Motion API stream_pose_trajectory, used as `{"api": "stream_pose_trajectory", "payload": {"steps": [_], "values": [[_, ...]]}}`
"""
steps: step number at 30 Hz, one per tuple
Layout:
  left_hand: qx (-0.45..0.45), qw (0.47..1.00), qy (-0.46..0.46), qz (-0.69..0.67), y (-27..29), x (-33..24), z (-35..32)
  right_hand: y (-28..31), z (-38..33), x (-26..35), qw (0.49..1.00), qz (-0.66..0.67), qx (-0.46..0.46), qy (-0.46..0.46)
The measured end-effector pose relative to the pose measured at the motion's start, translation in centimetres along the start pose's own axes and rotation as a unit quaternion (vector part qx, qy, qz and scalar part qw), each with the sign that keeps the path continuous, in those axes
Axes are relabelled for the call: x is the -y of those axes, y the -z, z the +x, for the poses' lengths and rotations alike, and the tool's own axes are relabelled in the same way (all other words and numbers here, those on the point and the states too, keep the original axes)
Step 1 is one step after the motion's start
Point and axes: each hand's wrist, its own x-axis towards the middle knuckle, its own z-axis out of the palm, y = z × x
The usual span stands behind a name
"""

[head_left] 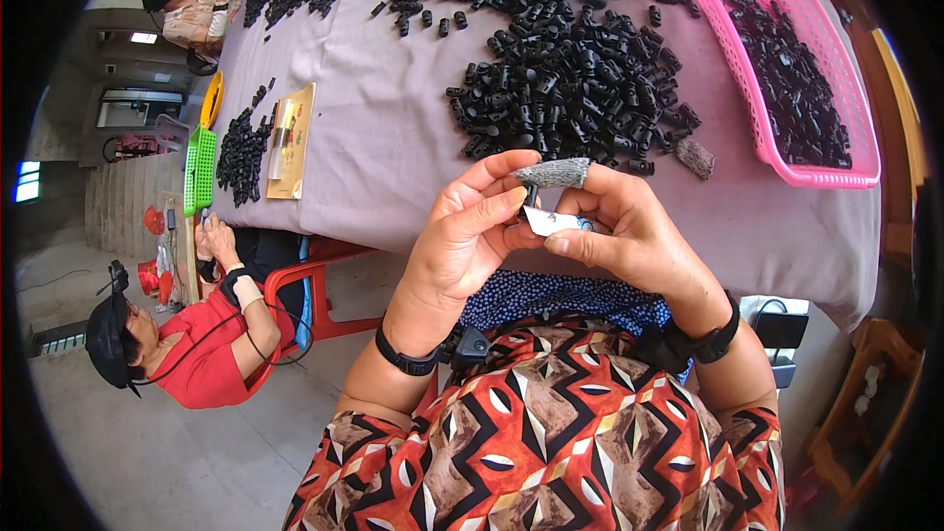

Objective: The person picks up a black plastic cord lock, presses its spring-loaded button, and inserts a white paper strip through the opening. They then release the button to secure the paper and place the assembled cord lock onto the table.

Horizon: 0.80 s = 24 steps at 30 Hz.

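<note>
My left hand (470, 226) is closed in a pinch on a small black plastic piece (531, 201), mostly hidden by the fingers. Opposite it, my right hand (624, 226) grips a small white flat item with a slanted end (548, 220); a bit of blue shows by its inner end. Its exact kind cannot be made out. A grey knitted finger sleeve (556, 174) covers my right index finger, which reaches over the black piece toward my left fingers. Just beyond both hands lies a big heap of similar black plastic pieces (575, 88) on the cloth-covered table (393, 128).
At the right stands a pink basket (767, 128) of black pieces. A second grey knitted sleeve (695, 158) lies beside the heap. On the left are a brown board (292, 143), a smaller pile (243, 152) and a green basket (200, 167). Two people (211, 334) sit along the table's left side.
</note>
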Motion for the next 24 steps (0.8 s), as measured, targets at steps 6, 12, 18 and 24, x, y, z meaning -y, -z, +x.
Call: {"api": "stream_pose_trajectory", "payload": {"steps": [6,12,18,24], "values": [[-0.010,1.000,-0.006,0.022,-0.52,-0.11,-0.02,0.13,-0.10,-0.15,1.000,0.025,0.002,-0.002],[0.016,1.000,0.009,0.013,-0.09,-0.16,-0.14,0.16,0.06,0.02,0.999,0.032,-0.012,0.001],[-0.019,0.999,-0.005,0.030,-0.51,-0.09,-0.07,0.05,0.02,-0.54,0.999,0.029,0.001,0.028],[-0.030,0.999,-0.004,0.039,-0.58,-0.01,-0.10,0.35,0.02,-0.70,1.000,-0.015,0.005,0.022]]}}
